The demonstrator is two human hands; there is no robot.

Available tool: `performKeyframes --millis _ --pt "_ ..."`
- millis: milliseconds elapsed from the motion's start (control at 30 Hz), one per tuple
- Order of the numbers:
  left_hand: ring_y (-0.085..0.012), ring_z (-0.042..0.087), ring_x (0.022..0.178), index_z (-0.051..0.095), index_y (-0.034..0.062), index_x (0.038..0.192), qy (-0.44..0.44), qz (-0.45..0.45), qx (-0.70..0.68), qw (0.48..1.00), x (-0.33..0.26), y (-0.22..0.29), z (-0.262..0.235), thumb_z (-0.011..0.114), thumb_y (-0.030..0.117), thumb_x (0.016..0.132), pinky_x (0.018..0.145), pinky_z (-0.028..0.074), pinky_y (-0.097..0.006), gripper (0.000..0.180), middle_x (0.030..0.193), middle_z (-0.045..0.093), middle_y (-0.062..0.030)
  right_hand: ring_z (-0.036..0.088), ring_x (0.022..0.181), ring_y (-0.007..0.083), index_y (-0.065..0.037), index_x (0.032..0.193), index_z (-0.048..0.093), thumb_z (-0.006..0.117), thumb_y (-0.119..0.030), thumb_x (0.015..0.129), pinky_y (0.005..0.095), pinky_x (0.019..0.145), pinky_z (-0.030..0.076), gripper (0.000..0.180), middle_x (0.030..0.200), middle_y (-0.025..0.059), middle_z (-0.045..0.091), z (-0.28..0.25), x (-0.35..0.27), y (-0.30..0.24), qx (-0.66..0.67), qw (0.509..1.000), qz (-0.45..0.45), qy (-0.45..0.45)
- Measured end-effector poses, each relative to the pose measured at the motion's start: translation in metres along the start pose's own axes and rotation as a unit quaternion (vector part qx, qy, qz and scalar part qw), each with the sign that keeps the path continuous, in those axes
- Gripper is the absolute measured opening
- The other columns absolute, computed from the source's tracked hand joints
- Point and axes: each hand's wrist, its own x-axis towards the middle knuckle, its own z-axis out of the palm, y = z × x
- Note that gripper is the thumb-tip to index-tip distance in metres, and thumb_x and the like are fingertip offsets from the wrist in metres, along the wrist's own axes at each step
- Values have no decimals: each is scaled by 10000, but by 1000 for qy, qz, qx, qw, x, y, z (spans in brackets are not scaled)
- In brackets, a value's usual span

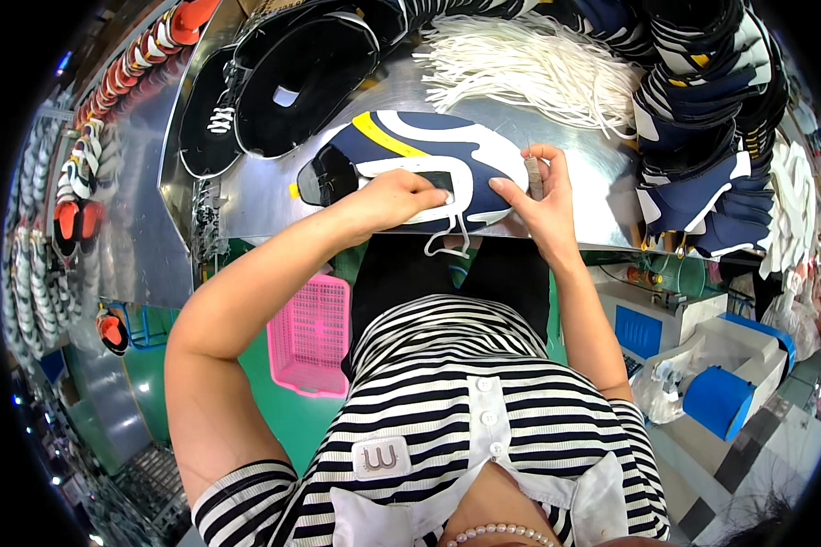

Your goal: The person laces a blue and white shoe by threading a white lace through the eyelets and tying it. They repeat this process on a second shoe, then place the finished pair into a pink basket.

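A flat navy shoe upper [410,150] with white and yellow stripes lies on the metal table [265,196] in front of me. My left hand [400,196] presses down on its near edge, fingers curled over the white lace [447,232] that hangs off the table edge. My right hand [540,196] rests on the upper's right end, thumb and fingers pinching it, with a small grey tool held upright between the fingers.
A bundle of white laces [529,64] lies behind the upper. Black uppers [292,82] are stacked at the back left, navy uppers [702,118] piled at the right. A pink basket [312,333] sits below the table. Finished shoes [73,191] line a rack at left.
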Motion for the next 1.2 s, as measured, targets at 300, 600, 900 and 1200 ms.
performKeyframes --millis 300,600,900,1200 --pt "-252 658 805 726 67 886 305 275 228 883 0 -9 9 674 211 865 779 472 -349 155 867 717 -86 605 858 142 -70 1151 469 786 -151 838 265 674 515 453 1017 118 609 0 0 -14 59 989 138 12" --pt "-300 616 752 685 78 817 305 348 205 862 19 -1 11 668 193 859 765 405 -408 124 765 683 -75 614 820 140 -26 1134 492 759 -224 872 265 669 512 423 954 134 638 -19 19 -17 31 968 237 -72" --pt "-307 555 843 597 28 879 378 387 428 724 -20 -1 -28 666 15 822 747 430 -406 91 884 613 -112 613 763 114 -37 1114 521 751 -184 879 238 626 494 360 919 72 646 -30 8 -8 83 983 160 -43" --pt "-321 592 896 653 21 971 596 78 509 616 -151 -140 -175 614 79 894 807 481 -414 105 918 651 -131 526 656 50 -106 926 519 741 -201 878 202 547 412 247 775 -33 556 -74 -7 14 113 983 132 56"
